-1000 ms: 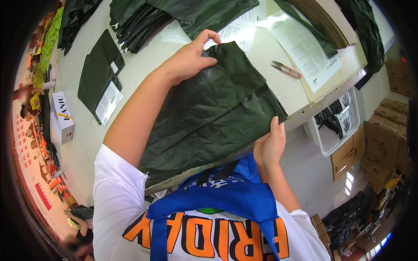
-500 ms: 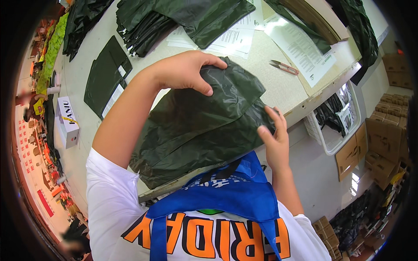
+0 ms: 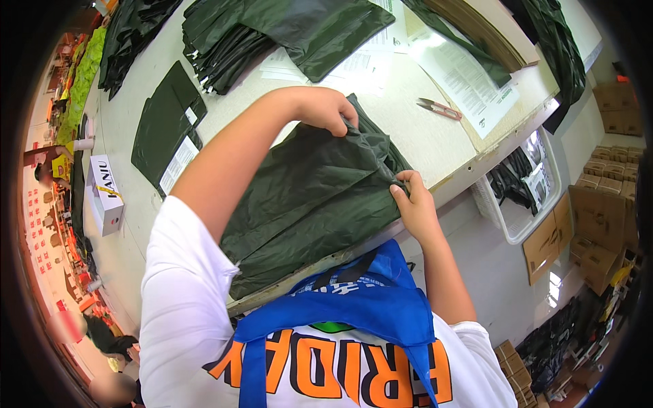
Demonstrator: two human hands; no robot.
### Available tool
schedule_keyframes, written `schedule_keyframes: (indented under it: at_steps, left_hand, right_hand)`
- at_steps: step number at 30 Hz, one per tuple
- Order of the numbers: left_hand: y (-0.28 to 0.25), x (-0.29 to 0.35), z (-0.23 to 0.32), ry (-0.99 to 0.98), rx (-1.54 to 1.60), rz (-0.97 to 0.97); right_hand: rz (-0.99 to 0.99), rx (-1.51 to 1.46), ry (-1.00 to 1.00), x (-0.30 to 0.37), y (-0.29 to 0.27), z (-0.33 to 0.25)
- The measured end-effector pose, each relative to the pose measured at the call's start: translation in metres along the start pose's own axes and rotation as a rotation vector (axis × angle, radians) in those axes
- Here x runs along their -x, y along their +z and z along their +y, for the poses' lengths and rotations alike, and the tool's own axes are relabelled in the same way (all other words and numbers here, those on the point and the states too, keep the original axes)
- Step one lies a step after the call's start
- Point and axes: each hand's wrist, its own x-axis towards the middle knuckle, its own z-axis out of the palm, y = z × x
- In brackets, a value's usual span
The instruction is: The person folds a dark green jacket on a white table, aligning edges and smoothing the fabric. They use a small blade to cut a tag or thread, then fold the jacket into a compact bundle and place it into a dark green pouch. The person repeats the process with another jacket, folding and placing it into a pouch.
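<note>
A dark green garment (image 3: 309,204) of thin shiny cloth lies crumpled on the pale table (image 3: 435,146), hanging toward its near edge. My left hand (image 3: 326,109) grips the cloth's far edge from above, fingers curled into a fold. My right hand (image 3: 411,204) pinches the right edge of the same cloth at the table's rim. A blue apron (image 3: 354,313) covers my chest below.
Folded dark green garments (image 3: 166,126) with white tags lie at the left, a larger stack (image 3: 272,34) at the back. Small scissors (image 3: 439,107) and printed sheets (image 3: 462,75) lie to the right. A white basket (image 3: 524,190) and cardboard boxes (image 3: 602,211) stand on the floor. A white box (image 3: 105,194) sits far left.
Both hands have drawn the cloth inward: my left hand pulled the far edge toward me, my right hand rose to the right edge, and the garment is more bunched.
</note>
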Motion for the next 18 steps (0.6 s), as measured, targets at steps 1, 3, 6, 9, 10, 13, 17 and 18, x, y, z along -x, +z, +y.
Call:
schedule_keyframes:
  at_steps: [1, 3, 6, 9, 10, 13, 17, 18]
  left_hand:
    - [0.000, -0.002, 0.003, -0.019, 0.023, -0.014]
    - [0.000, -0.003, 0.009, -0.050, 0.071, -0.046]
    - [-0.001, 0.002, 0.007, 0.054, 0.032, -0.099]
    - [-0.008, 0.009, 0.011, 0.118, 0.057, -0.139]
    - [-0.009, 0.011, 0.006, 0.188, 0.093, -0.072]
    - [0.007, 0.015, -0.019, 0.326, 0.123, 0.283]
    - [0.070, 0.088, -0.055, 0.185, -0.084, 0.972]
    - [0.098, 0.117, -0.066, 0.064, -0.126, 1.090]
  right_hand:
    - [0.005, 0.103, -0.020, -0.001, -0.003, -0.008]
    - [0.141, 0.287, -0.240, -0.003, -0.012, -0.031]
    - [0.292, 0.376, -0.678, -0.018, -0.014, -0.070]
    - [-0.169, 0.173, -0.242, -0.035, 0.002, -0.075]
    - [-0.290, 0.206, -0.066, -0.040, 0.001, -0.081]
    - [-0.351, -0.171, -0.018, -0.060, 0.015, -0.042]
    - [-0.138, 0.097, -0.163, -0.076, 0.024, -0.027]
    - [-0.081, 0.200, -0.210, -0.076, 0.025, -0.032]
